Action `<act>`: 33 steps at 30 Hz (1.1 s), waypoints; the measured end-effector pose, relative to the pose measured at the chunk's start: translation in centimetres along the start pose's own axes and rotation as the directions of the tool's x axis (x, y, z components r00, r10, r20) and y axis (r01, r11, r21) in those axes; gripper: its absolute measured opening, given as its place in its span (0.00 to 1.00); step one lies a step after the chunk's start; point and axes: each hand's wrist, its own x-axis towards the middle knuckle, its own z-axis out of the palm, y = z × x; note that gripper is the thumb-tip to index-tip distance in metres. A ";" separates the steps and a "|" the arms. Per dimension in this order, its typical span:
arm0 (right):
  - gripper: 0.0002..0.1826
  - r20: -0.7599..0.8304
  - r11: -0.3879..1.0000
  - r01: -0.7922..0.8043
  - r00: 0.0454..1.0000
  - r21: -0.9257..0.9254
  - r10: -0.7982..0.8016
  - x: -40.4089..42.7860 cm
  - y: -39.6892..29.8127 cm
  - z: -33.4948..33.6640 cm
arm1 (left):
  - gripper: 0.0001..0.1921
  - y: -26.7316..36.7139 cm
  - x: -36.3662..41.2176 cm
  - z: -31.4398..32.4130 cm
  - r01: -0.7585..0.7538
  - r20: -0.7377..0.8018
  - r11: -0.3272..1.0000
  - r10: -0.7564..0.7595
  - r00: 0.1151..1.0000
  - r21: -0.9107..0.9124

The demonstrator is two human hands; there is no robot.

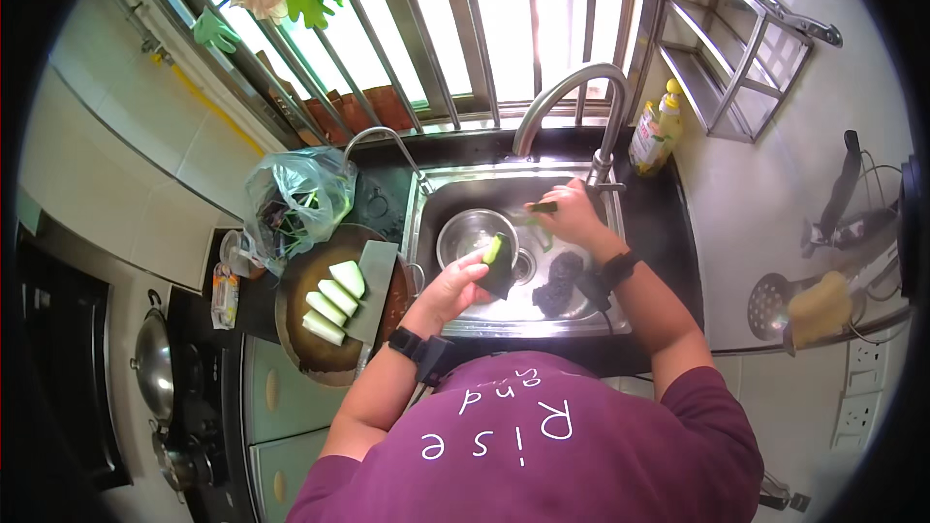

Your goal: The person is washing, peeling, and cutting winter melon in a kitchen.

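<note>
My left hand (454, 287) holds a piece of gourd with dark green skin (498, 276) and a pale green strip of flesh showing, over the front of the steel sink (429, 225). Raised above the right half of the basin, my right hand (577, 212) grips a small dark green object (543, 208); what it is cannot be made out. A thin green strip (542, 234) shows just below that hand. Behind the gourd piece, a round steel bowl (441, 232) sits in the sink, partly hidden by my left hand. A dark, rough clump (558, 283) lies in the basin beneath my right forearm.
Left of the sink, a round wooden cutting board (298, 334) carries several pale gourd pieces (330, 301) and a cleaver (374, 287). Behind it stands a plastic bag of greens (301, 196). A large faucet (581, 76), a small tap (381, 132) and a yellow soap bottle (654, 131) line the back.
</note>
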 end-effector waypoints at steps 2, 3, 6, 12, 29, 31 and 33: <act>0.10 0.069 0.998 -0.042 0.997 0.054 0.038 1.2 -3.2 -0.7 | 0.26 0.3 0.0 0.7 -0.012 -0.036 1.000 0.012 0.999 0.001; 0.08 0.056 0.994 0.004 0.998 0.110 -0.010 1.4 -4.3 -0.6 | 0.26 0.3 0.2 0.8 -0.022 -0.030 1.000 0.022 0.999 -0.012; 0.09 0.069 0.981 0.055 0.995 0.188 -0.070 1.5 -6.1 0.3 | 0.25 0.0 0.5 0.8 -0.037 -0.003 0.998 0.036 0.999 -0.050; 0.09 0.067 0.982 0.045 0.996 0.185 -0.058 0.4 -3.6 3.2 | 0.26 -0.9 1.2 0.8 -0.051 -0.099 0.998 0.047 0.994 -0.032; 0.15 0.139 0.998 -0.036 0.989 -0.059 0.044 0.2 -0.4 3.2 | 0.31 0.1 0.1 0.6 0.054 0.009 0.995 -0.055 0.998 0.081; 0.17 0.323 0.974 -0.112 0.931 -0.195 0.172 -0.7 1.9 2.8 | 0.32 0.2 -0.2 1.1 0.073 0.036 0.996 -0.074 0.997 0.048; 0.17 0.337 0.971 -0.177 0.915 -0.162 0.223 -0.8 2.1 3.0 | 0.32 0.5 -0.1 0.9 0.062 0.035 0.997 -0.063 0.997 0.046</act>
